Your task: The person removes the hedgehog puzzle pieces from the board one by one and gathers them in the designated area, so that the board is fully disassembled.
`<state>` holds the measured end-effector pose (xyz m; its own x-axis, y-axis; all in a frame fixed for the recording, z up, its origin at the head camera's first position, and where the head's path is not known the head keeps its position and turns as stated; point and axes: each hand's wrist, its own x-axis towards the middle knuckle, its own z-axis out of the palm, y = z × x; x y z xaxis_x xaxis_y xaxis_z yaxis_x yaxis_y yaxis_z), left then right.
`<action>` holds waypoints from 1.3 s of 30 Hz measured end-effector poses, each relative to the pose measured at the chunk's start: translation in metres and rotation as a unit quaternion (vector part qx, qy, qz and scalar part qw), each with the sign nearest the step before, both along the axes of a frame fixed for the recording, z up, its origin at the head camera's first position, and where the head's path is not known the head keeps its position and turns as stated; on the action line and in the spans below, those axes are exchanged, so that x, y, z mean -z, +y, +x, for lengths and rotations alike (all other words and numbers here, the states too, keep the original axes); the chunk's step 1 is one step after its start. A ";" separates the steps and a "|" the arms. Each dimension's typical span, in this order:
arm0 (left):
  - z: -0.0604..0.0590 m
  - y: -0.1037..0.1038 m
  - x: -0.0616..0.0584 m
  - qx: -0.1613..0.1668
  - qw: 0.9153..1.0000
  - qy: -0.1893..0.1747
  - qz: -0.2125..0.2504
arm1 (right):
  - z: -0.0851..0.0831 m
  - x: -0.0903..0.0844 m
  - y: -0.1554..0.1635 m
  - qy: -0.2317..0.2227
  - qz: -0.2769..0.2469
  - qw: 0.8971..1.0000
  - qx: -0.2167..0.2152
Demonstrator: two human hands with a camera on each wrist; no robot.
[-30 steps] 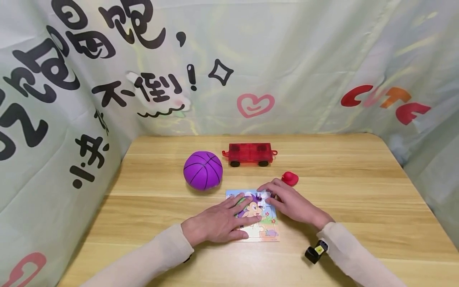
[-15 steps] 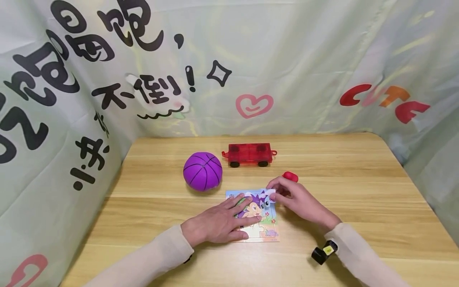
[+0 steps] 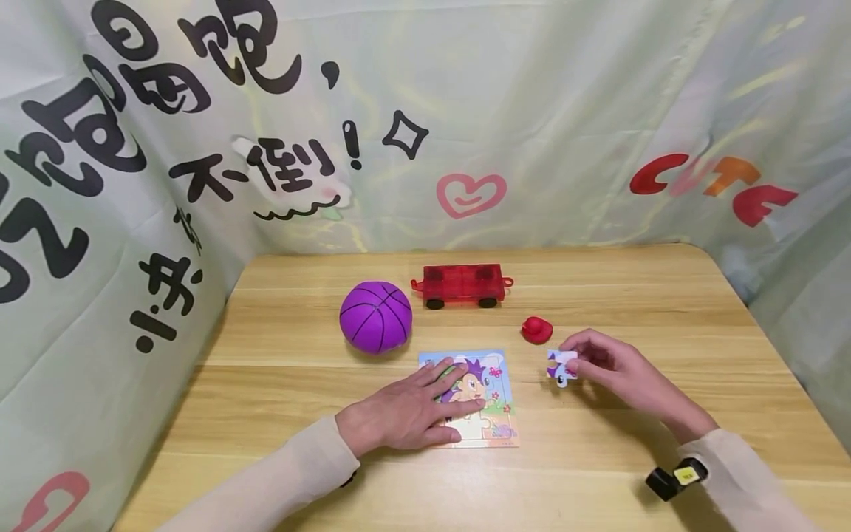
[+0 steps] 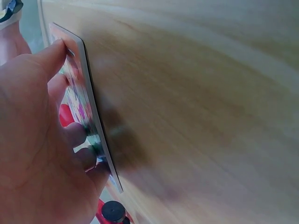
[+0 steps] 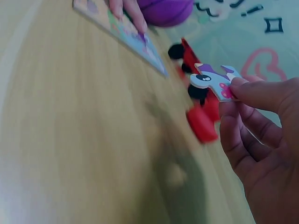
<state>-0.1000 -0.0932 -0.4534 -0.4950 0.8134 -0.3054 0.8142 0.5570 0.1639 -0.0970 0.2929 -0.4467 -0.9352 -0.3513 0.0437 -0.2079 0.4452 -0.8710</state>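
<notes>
- One puzzle piece (image 3: 561,366) is out, pinched in the right hand (image 3: 614,369) fingers above the surface, right of the puzzle (image 3: 495,414).
- The left hand (image 3: 405,414) lies flat, fingers straight, on the puzzle; the other pieces seemingly sit in place.

Hands: two are seen, a left hand (image 3: 399,414) and a right hand (image 3: 614,369).
Puzzle boards: one puzzle board (image 3: 495,432) is counted.
Loose puzzle pieces: one puzzle piece (image 3: 561,367) is counted.
Balls: one purple ball (image 3: 375,315) is seen.
Toy wagons: one red wagon (image 3: 463,284) is counted.
Small red toys: one red toy (image 3: 536,329) is seen.
Tables: one wooden table (image 3: 665,295) is counted.
</notes>
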 end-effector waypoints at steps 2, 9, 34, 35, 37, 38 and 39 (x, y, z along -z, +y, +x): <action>0.000 0.000 0.000 -0.001 1.000 -0.001 0.000 | 0.002 0.003 0.012 -0.003 -0.002 1.000 0.002; 0.000 -0.001 0.000 0.003 1.000 0.002 0.001 | 0.005 0.014 0.052 -0.027 0.024 0.999 0.040; 0.000 0.000 0.000 0.002 1.000 0.006 -0.003 | -0.013 0.025 0.084 0.091 0.209 0.968 0.102; 0.000 -0.001 0.000 0.002 1.000 0.006 -0.003 | -0.013 0.026 0.084 0.097 0.208 0.968 0.100; 0.000 -0.001 0.000 0.000 1.000 0.004 -0.003 | -0.014 0.026 0.084 0.103 0.209 0.968 0.097; -0.001 -0.001 0.000 0.000 1.000 0.003 -0.002 | -0.015 0.027 0.084 0.103 0.209 0.968 0.095; -0.001 -0.001 0.001 0.000 1.000 0.002 -0.001 | -0.015 0.028 0.084 0.104 0.212 0.967 0.093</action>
<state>-0.1006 -0.0941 -0.4540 -0.4966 0.8124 -0.3056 0.8147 0.5577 0.1589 -0.1125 0.3765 -0.4743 -0.9706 -0.2047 0.1268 -0.2406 0.7993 -0.5507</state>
